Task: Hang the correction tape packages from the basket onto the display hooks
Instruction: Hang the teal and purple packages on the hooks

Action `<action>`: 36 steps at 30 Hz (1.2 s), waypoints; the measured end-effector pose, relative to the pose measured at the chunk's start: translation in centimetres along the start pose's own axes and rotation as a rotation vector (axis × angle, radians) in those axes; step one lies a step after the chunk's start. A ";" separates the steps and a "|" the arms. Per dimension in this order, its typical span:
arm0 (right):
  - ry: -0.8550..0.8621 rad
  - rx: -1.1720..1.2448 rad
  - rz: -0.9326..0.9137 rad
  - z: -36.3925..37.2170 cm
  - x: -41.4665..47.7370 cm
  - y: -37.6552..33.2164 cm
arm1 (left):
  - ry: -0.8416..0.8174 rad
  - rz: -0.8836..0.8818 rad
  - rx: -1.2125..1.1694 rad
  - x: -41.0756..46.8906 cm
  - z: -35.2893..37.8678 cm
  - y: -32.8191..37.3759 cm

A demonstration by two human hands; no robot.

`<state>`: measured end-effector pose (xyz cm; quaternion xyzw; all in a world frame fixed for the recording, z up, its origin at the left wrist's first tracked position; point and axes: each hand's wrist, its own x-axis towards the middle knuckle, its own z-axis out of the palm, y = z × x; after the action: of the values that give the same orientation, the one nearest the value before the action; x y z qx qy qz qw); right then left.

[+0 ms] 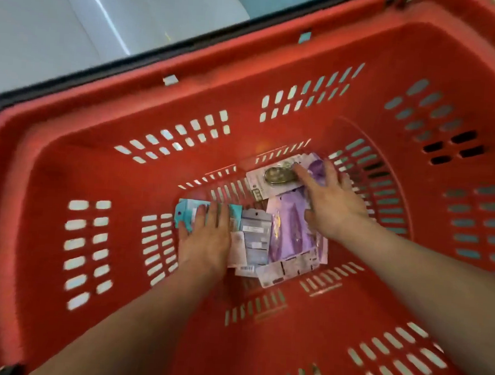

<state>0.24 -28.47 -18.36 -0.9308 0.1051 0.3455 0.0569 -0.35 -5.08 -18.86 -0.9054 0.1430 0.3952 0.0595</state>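
Step in hand: pick-up from the basket [51,173]. No package has been lifted yet, and the display hooks are not in view.

Location of stock: the correction tape packages lie in a loose, overlapping pile on the basket floor, nearer its far right corner than its near edge.
- A teal package [186,209] lies at the left end of the pile.
- A grey package [255,237] lies just beside the teal one.
- Several purple packages [291,228] fill the middle and right of the pile.
- A white package [270,178] showing an oval dispenser lies at the far end, on top of the purple ones.

Hand state:
- Left hand [204,238]: fingers straight and close together, laid flat on the teal package. It presses the package and does not grip it.
- Right hand [334,205]: fingers spread wide across the purple packages, with the forefinger touching the white package. Nothing is pinched.

The frame is motion-blurred, so whether either thumb has slipped under a package edge cannot be told.

Next move, as judged: gather and grip.
1. Curl the fingers under the edge of one package or of a small stack, since the flat cards lie close against the basket floor.
2. Draw overlapping packages together so that their hang holes line up.
3. Lift them clear of the basket rim before turning towards the hooks.
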 end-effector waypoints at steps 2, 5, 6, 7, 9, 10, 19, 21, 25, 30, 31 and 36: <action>0.007 0.022 0.026 1.3 2.1 0.2 | 0.037 0.014 0.087 2.0 0.8 -0.5; 0.088 -0.037 0.022 2.8 3.2 0.5 | 0.056 0.070 0.215 3.8 1.3 -0.6; 0.127 -0.083 0.001 3.0 3.2 0.4 | 0.063 0.085 0.246 4.2 1.3 -0.7; 0.157 -0.117 -0.013 3.1 3.3 0.4 | 0.072 0.089 0.262 4.7 1.1 -0.8; 0.161 -0.126 -0.020 3.0 3.3 0.3 | 0.077 0.094 0.239 5.5 0.5 -1.3; 0.153 -0.109 -0.014 2.9 3.3 0.3 | 0.064 0.105 0.219 5.6 0.4 -1.4; 0.288 -0.024 -0.059 -1.6 0.1 1.3 | 0.227 0.140 -0.003 3.9 -1.1 -2.0; 0.340 0.117 -0.100 -1.6 -0.8 1.5 | 0.279 0.061 -0.252 3.6 -2.3 -1.3; 0.487 0.521 -0.060 -0.2 -2.3 1.8 | -0.021 -0.134 -0.892 4.1 -1.5 1.7; 0.366 0.534 -0.073 2.2 -3.3 1.2 | -0.080 -0.143 -0.627 4.3 2.5 5.9; 0.296 0.494 -0.076 2.9 -3.5 1.2 | -0.085 -0.140 -0.586 4.0 2.8 6.6; 0.140 0.550 0.024 5.5 -3.6 1.5 | -0.006 -0.112 -0.516 3.4 2.8 7.7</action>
<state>-6.26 -28.36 -20.16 -0.9007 0.2096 0.2395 0.2957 -2.44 -12.57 -23.20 -0.8959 -0.0131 0.4175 -0.1513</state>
